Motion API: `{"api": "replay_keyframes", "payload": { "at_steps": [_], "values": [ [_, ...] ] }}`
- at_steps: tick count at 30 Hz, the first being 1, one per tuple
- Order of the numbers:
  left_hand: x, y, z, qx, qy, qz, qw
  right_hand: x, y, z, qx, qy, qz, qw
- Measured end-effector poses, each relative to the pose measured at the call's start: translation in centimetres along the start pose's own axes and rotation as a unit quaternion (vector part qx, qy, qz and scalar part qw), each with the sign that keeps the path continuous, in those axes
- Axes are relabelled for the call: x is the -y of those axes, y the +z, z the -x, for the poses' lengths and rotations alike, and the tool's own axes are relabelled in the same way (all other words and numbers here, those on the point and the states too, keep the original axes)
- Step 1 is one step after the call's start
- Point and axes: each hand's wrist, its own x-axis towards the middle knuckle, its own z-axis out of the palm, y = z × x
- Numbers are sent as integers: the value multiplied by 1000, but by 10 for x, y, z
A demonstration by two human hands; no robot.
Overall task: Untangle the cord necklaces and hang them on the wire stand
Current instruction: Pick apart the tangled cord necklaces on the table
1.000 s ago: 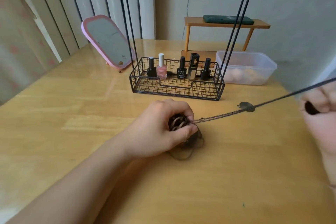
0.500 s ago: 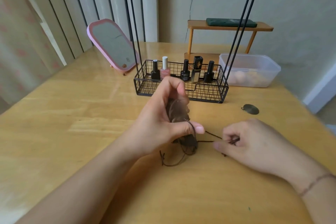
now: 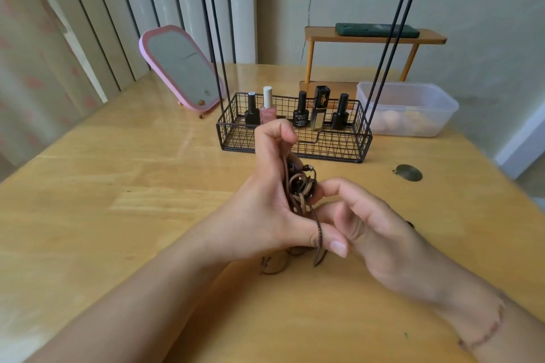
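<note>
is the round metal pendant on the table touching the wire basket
Apart. The head view shows the round metal pendant lying flat on the table to the right of the wire basket, with a strip of bare wood between the two.

Five bottles point(image 3: 300, 109), one mirror point(image 3: 182, 68), one tub point(image 3: 413, 109).

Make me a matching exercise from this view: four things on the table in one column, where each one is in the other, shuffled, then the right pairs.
Things:
1. tangle of cord necklaces
2. round metal pendant
3. pink nail polish bottle
4. dark green phone

Places:
A. on the small wooden shelf
B. lying alone on the table, right of the hands
C. in the left hand
D. in the wire basket

Pairs: 1-C, 2-B, 3-D, 4-A
</note>
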Motion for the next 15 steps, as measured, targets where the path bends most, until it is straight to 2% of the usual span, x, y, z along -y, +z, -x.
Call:
{"api": "replay_keyframes", "payload": {
  "at_steps": [2,5,7,9,11,13,15],
  "values": [
    [-1,0,1,-8,3,-19,1000,3,0,0,31,15,-86,996],
    [-2,1,3,-8,-30,-1,1000,10,-2,2,65,20,-133,989],
    [0,2,3,-24,-26,-14,999,12,-1,3,42,33,-135,989],
    [5,2,1,-24,-7,-79,997,13,1,3,-2,45,-96,994],
    [8,-1,0,9,-19,-118,993,13,1,3,-5,53,-80,995],
    [6,-6,-1,62,-79,-49,994,18,1,3,-3,64,-115,991],
    [5,-14,-2,114,-122,13,986,22,-5,3,-60,74,-152,984]
  ]
}}
